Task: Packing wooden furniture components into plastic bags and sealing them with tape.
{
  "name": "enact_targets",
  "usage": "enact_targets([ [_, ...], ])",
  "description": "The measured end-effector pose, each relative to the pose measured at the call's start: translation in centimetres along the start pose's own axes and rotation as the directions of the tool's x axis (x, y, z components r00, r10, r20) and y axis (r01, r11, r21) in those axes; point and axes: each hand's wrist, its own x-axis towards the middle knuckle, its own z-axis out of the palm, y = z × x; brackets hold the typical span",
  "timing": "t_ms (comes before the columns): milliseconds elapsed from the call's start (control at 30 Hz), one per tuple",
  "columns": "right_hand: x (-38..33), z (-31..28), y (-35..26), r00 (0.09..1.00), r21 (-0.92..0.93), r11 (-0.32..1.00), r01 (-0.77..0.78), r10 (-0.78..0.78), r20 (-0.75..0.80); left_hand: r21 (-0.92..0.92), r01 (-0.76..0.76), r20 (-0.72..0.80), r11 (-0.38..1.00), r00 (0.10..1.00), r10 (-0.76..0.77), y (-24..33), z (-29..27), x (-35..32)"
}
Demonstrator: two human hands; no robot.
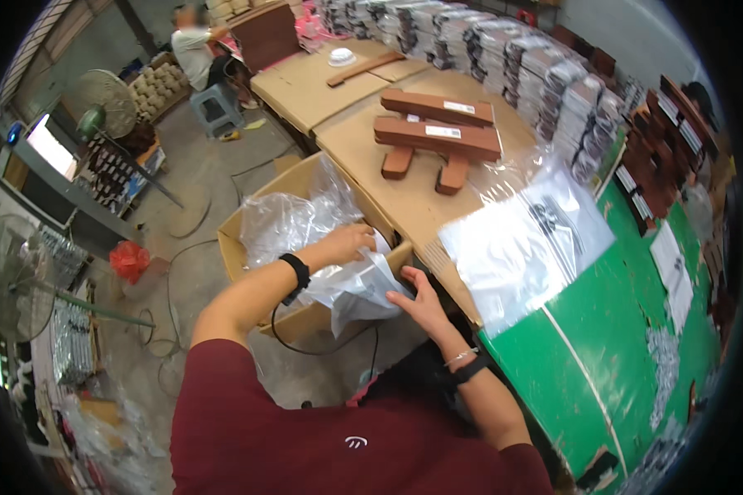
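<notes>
My left hand (pixel 348 245) reaches over an open cardboard box (pixel 233 239), its fingers bent down on a whitish plastic bag (pixel 359 289). The bag hangs over the box's near right corner; the left fingertips are partly hidden. My right hand (pixel 423 305) is beside that corner, fingers apart, with the thumb against the bag's lower right part. Crumpled clear plastic (pixel 293 219) fills much of the box. To the right, flat clear bags (pixel 512 256) lie on the worktable, with thin dark hardware visible at one bag's upper part.
Reddish-brown wooden pieces (pixel 437 136) are stacked on cardboard covering the table. Plastic-wrapped stacks (pixel 487 49) line the back. A green surface (pixel 570 379) lies to the right. Fans (pixel 107 103) stand at left, cables cross the floor, and a person (pixel 194 49) sits at far left.
</notes>
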Motion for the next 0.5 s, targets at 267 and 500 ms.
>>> enact_targets([
  [267, 0.3, 0.9, -5.1, 1.000, 0.124, 0.992, 0.020, -0.021, 0.012, -0.261, 0.018, -0.016, 0.965, 1.000, -0.023, -1.6, -2.2, 0.1],
  [500, 2.2, -2.7, -13.2, 0.964, -0.037, 0.984, 0.177, -0.180, -0.197, -0.559, -0.002, -0.160, 0.829, 0.982, -0.105, -0.4, -12.2, -0.5],
])
